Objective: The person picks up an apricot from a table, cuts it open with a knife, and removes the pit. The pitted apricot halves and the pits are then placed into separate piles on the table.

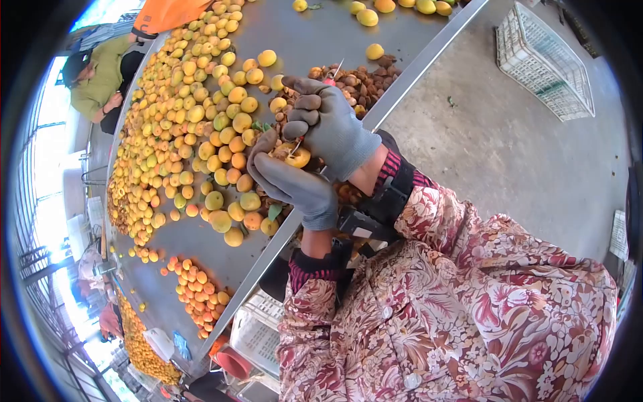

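Note:
My left hand, in a grey glove, is cupped around a cut apricot with its orange flesh showing. My right hand, gloved alike, is closed just above it on a thin pointed tool. A red part and a pale tip stick out beyond the knuckles; a thin pale piece also shows by the fruit. Most of the tool is hidden in the fist. Beyond the right hand lies a heap of brown apricot pits. Whole apricots spread over the table beside the left hand.
The metal table has a raised edge near my body. A smaller apricot pile lies at lower left. White plastic crates stand on the floor and below the table. Across the table is a person in green.

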`<state>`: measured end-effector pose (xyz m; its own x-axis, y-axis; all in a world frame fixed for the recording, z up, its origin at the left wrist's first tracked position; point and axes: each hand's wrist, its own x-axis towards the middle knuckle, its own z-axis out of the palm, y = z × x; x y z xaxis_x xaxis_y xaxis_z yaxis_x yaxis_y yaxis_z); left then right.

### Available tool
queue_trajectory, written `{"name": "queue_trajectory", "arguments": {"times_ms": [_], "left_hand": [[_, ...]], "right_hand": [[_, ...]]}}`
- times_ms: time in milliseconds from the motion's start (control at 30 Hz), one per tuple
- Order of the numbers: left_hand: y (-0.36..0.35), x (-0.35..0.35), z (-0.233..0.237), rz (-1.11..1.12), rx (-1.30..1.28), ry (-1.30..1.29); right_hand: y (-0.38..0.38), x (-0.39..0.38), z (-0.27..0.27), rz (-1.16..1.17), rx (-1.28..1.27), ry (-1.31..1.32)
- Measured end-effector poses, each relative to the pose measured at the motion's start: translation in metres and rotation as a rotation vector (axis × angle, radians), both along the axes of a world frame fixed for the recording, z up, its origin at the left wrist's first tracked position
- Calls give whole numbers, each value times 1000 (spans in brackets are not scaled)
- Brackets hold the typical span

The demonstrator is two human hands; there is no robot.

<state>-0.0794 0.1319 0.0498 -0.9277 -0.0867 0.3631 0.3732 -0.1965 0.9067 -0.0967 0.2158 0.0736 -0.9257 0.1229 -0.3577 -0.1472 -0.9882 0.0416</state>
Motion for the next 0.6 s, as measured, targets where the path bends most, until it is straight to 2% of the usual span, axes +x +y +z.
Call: {"name": "queue_trajectory", "arguments": {"times_ms": [67, 267, 367, 400, 467, 500, 533, 567, 600], "left_hand": [[1, 3, 5, 48, -168, 28], [-3, -13, -11, -51, -34, -34], [1, -7, -7, 6, -127, -10], [-1, -8, -6, 13, -122, -5], [-3, -6, -3, -113, -126, -109], [-7, -3, -2, -180, -132, -167], [-19, -6, -3, -381, 245, -480], [-29, -3, -4, -369, 247, -481], [-36, -1, 0, -491, 131, -479]], "right_hand": [[2, 0, -7, 9, -40, 0], [0, -13, -16, -22, -100, -115], [0, -8, -9, -39, -65, -139], [-2, -7, -7, -89, 41, -133], [-7, -2, 7, -156, 238, -147], [-6, 3, 16, -157, 240, -146], [-5, 10, 23, -161, 395, -35], [-6, 16, 25, -158, 546, 80], [-7, 18, 25, -177, 551, 183]]}}
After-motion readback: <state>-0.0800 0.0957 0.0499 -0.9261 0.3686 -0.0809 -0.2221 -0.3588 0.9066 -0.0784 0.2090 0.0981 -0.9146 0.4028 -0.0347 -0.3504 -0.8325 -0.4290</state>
